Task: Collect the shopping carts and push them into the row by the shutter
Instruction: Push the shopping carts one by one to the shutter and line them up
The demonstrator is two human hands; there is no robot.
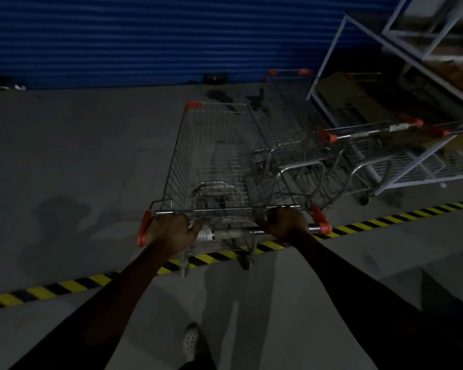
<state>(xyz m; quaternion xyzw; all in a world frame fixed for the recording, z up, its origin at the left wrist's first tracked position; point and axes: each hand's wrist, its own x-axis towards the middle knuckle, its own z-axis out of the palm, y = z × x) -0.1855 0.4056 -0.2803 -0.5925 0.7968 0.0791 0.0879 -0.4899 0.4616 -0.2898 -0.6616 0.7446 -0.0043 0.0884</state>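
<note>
Both hands, L & R, round cart handle.

Store loading area: blue shutter, shopping carts, hazard-striped floor tape, white racks.

Dim, perhaps slightly blurred edges

A shopping cart at centre frame faces the shutter behind; parked carts right, apparently touching, shelving beyond.
</note>
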